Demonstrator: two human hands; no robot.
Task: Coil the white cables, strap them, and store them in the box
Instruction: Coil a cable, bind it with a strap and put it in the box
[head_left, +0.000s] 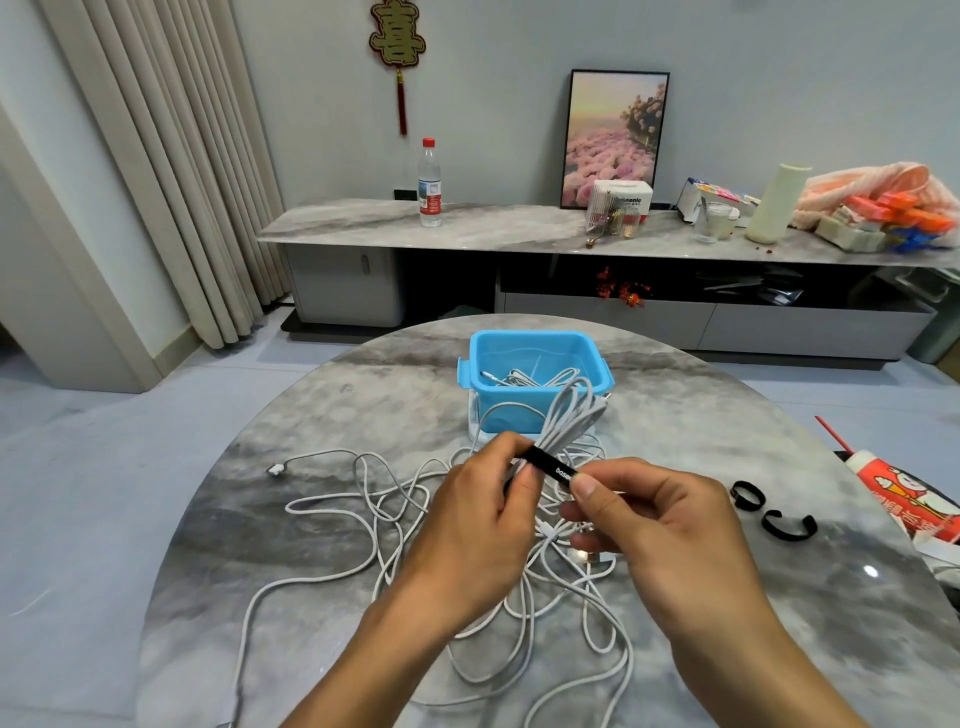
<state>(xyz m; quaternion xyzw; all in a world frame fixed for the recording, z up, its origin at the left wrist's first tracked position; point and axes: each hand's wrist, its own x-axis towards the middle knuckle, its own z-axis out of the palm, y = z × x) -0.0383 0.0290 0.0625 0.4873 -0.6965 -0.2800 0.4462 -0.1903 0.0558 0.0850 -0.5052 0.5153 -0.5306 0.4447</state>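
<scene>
Cable coil (569, 415): your left hand (478, 525) grips it; your right hand (660, 525) pinches the black strap (550, 465), seemingly wrapped around it.

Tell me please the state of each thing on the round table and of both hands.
blue box: open, holds cable
coiled cable: bundled, strap half wrapped
black strap: pinched by both hands
loose cables: tangled on table
spare straps: curled, unused
left hand: gripping coil
right hand: pinching strap end
</scene>
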